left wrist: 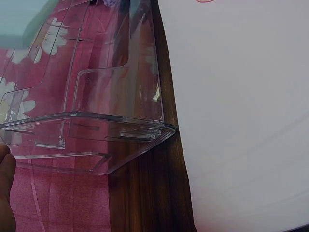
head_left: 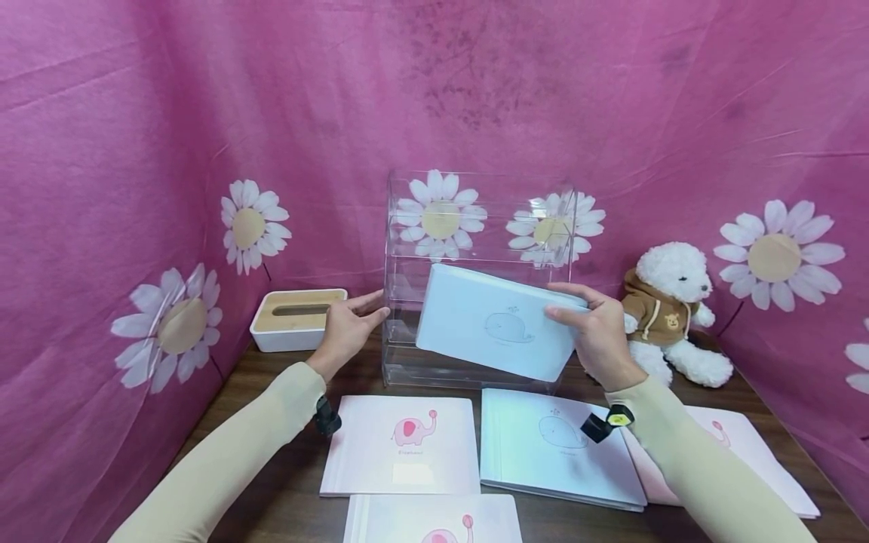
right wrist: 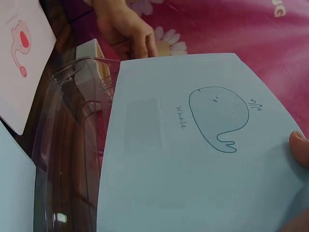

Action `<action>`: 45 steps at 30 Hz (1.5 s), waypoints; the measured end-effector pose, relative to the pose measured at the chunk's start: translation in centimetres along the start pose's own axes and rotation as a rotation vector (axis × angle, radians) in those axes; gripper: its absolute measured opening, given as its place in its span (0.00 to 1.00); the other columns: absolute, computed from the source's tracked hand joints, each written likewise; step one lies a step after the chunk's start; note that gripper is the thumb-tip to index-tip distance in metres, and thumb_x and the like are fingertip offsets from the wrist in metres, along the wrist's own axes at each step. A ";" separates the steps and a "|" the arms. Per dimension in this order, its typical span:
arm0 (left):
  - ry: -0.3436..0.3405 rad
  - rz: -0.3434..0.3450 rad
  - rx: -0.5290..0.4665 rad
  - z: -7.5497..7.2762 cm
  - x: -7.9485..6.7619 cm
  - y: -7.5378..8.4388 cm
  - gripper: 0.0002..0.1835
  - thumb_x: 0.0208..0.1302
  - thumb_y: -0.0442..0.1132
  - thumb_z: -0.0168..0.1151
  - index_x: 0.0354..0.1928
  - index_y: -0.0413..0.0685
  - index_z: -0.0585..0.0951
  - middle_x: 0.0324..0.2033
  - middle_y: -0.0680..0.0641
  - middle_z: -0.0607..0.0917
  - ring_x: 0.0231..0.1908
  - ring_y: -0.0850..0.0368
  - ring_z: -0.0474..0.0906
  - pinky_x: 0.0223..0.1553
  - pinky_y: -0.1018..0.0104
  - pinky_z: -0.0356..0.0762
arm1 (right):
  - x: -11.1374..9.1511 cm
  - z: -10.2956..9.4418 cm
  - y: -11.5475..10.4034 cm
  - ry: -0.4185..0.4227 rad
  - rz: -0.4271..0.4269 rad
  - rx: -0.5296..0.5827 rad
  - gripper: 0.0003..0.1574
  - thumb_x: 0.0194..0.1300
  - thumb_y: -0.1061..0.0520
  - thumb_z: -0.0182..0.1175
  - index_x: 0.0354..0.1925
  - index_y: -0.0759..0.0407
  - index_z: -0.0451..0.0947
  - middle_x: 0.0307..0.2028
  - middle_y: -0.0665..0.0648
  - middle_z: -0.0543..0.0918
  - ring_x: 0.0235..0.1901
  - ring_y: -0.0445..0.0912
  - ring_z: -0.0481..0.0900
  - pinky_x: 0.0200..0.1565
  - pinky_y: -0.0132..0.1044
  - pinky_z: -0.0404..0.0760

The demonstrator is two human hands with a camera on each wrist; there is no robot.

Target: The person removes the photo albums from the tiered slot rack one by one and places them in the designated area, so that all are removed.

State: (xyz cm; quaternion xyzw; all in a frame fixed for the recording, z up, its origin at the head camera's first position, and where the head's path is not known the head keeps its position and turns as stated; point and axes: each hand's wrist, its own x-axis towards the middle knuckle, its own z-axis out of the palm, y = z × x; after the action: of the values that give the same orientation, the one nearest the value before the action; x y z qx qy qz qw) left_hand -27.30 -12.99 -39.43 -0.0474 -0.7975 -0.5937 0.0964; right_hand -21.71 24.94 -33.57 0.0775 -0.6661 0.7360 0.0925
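My right hand (head_left: 600, 332) pinches a light-blue booklet (head_left: 475, 324) by its right end, thumb on the cover and fingers behind. The booklet is tilted in front of a clear plastic tiered rack (head_left: 400, 373). Its cover has a line-drawn whale, the word "Whale" and a clear label pocket (right wrist: 144, 125), plain in the right wrist view. At the rack's left side, my left hand (head_left: 348, 328) touches the side wall with its fingertips. Only the edge of that hand (left wrist: 6, 188) shows in the left wrist view.
Pink elephant booklets (head_left: 366, 452) lie in front of the rack, beside a light-blue whale stack (head_left: 516, 460). Another pink booklet (head_left: 767, 460) lies partly under my right forearm. A white tissue box (head_left: 285, 339) stands left, a teddy bear (head_left: 672, 271) right. Daisy-printed pink cloth (head_left: 305, 113) surrounds the table.
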 end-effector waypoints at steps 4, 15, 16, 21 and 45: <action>-0.001 0.000 0.004 0.1 0.0 0.0 0.23 0.64 0.37 0.71 0.61 0.48 0.83 0.55 0.42 0.87 0.56 0.52 0.85 0.52 0.70 0.84 | -0.7 -1.1 -0.6 -0.012 -0.001 0.075 0.20 0.62 0.70 0.68 0.52 0.57 0.86 0.41 0.49 0.92 0.41 0.43 0.91 0.42 0.37 0.90; -0.005 0.022 -0.041 0.1 0.2 -0.2 0.23 0.63 0.35 0.71 0.60 0.44 0.83 0.54 0.40 0.87 0.56 0.49 0.84 0.50 0.74 0.83 | -3.5 -4.5 -1.8 -0.016 -0.021 0.097 0.21 0.64 0.74 0.62 0.52 0.58 0.86 0.43 0.48 0.90 0.40 0.41 0.90 0.41 0.33 0.88; -0.007 0.021 -0.041 0.1 0.2 -0.2 0.23 0.63 0.35 0.71 0.60 0.44 0.83 0.54 0.40 0.87 0.56 0.49 0.84 0.50 0.75 0.83 | -3.8 -4.9 -1.9 -0.017 -0.015 0.091 0.21 0.65 0.74 0.61 0.52 0.58 0.86 0.45 0.48 0.89 0.40 0.41 0.90 0.41 0.33 0.88; -0.005 0.007 -0.023 0.0 0.1 -0.2 0.23 0.63 0.37 0.71 0.61 0.46 0.83 0.55 0.41 0.87 0.57 0.51 0.84 0.51 0.74 0.83 | -5.5 -6.7 -2.0 -0.029 0.028 0.031 0.23 0.68 0.72 0.59 0.58 0.59 0.83 0.54 0.48 0.82 0.45 0.40 0.88 0.44 0.33 0.87; -0.003 -0.002 -0.017 0.1 0.1 0.0 0.22 0.64 0.36 0.71 0.61 0.46 0.83 0.55 0.41 0.87 0.57 0.50 0.84 0.52 0.70 0.84 | -13.2 -17.2 1.4 -0.571 0.444 0.414 0.38 0.77 0.74 0.29 0.63 0.53 0.79 0.56 0.55 0.87 0.53 0.49 0.87 0.53 0.45 0.87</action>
State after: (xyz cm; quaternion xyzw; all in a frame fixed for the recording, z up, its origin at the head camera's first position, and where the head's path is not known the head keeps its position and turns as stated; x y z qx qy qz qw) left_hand -27.42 -12.91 -39.38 -0.0482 -0.7927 -0.6004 0.0939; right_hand -9.10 41.48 -39.79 0.1498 -0.5033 0.8055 -0.2745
